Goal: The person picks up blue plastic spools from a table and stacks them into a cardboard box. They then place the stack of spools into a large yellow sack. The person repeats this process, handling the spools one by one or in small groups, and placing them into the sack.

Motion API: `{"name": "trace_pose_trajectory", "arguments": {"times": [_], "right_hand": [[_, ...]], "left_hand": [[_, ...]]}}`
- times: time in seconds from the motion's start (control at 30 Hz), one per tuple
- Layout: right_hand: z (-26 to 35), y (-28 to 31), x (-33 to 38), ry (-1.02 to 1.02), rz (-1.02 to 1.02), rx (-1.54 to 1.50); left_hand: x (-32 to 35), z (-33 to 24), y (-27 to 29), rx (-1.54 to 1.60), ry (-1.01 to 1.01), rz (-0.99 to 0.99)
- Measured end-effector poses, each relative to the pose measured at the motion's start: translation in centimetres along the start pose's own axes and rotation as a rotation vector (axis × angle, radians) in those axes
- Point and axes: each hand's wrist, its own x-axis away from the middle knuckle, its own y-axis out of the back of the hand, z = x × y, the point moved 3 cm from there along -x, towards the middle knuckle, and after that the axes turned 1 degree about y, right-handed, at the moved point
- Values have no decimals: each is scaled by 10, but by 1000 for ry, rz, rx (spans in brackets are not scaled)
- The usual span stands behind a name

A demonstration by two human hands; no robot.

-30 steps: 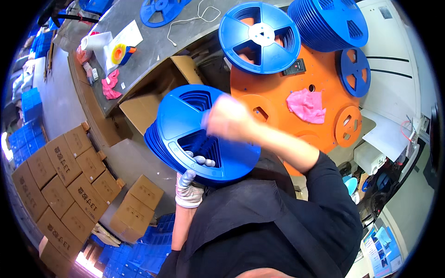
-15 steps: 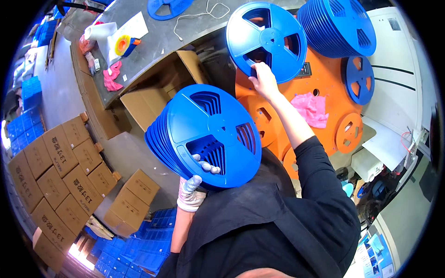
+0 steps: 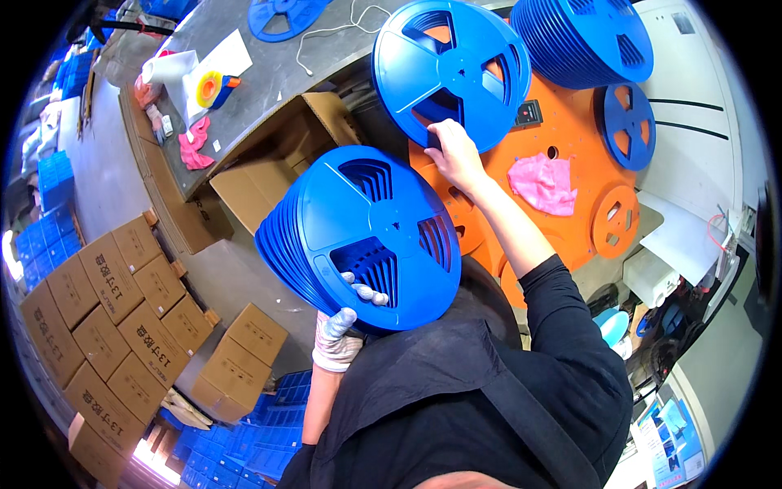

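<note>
While the gloved left hand (image 3: 338, 338) hooks its fingers through a slot in a stack of reels (image 3: 358, 236) held at the chest, the bare right hand (image 3: 456, 155) pinches the rim of a single reel (image 3: 450, 69) on the orange table (image 3: 570, 236). Sorting seems underway; next calls for a firm lift. Reels are smooth, rigid blue plastic, spoked.

Blue reels (image 3: 366, 232) — orange plate (image 3: 570, 236), pink cloth (image 3: 542, 183).

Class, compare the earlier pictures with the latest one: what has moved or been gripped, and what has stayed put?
The right hand left the held stack of blue reels, reached up and gripped the single blue reel over the orange disc. The gloved left hand still holds the stack; the pink cloth has not moved.
</note>
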Motion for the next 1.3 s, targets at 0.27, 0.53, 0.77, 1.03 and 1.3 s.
{"name": "trace_pose_trajectory", "arguments": {"times": [0.27, 0.53, 0.77, 1.03, 1.3], "right_hand": [[3, 2, 1, 26, -21, 22], [-42, -8, -40, -27, -13, 246], [7, -7, -31, 165, -115, -17], [194, 8, 111, 4, 821, -654], [249, -52, 172, -632, 1503, -1033]], "left_hand": [[1, 8, 5, -7, -9, 17], [5, 8, 3, -77, -19, -16], [6, 8, 13, -57, -90, -36], [50, 46, 43, 50, -287, -142], [123, 68, 88, -226, -434, -119]]}}
